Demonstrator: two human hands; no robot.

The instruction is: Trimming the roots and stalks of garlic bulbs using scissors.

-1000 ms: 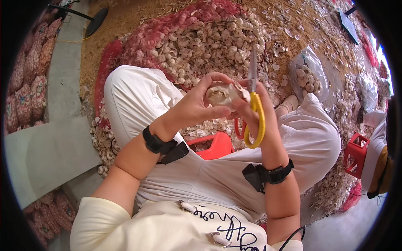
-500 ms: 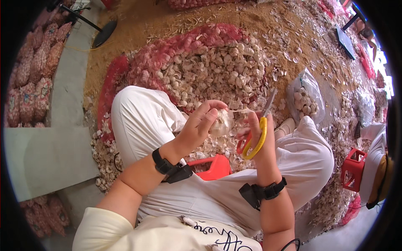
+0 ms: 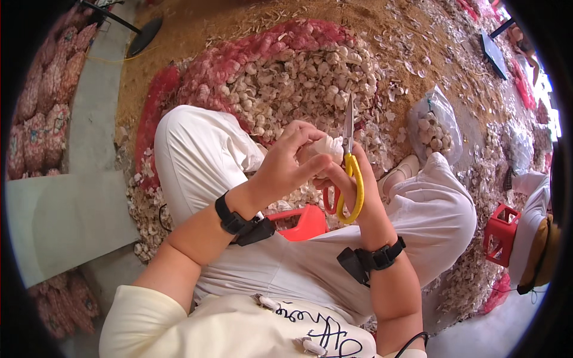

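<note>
Floor (image 3: 179,36): one, brown to grey, littered.
Mesh sack (image 3: 203,83): one, red, bunched high at far and left edges.
Garlic heap (image 3: 286,89): one, bulbs and skins mixed, inside the sack's far edge.
Clear bag (image 3: 447,128): one, part-filled with bulbs, beyond the sack's right side.
Left hand (image 3: 292,155): half closed, fingers curled about a garlic bulb (image 3: 328,148), thumb stretched beneath.
Right hand (image 3: 365,173): mostly closed, scissors (image 3: 360,194) in hold, thumb near the bulb; exact finger placing in the handles impossible to tell.
Scissors: one pair, handles yellow and red, blades pointing away from the body, seemingly together.
Garlic bulb: one, pale, raised between both hands, opposite the sack's far edge.
Handling, by judgement: steady left grip; loose skin best eased off by thumb; blades clear of left fingertips.
</note>
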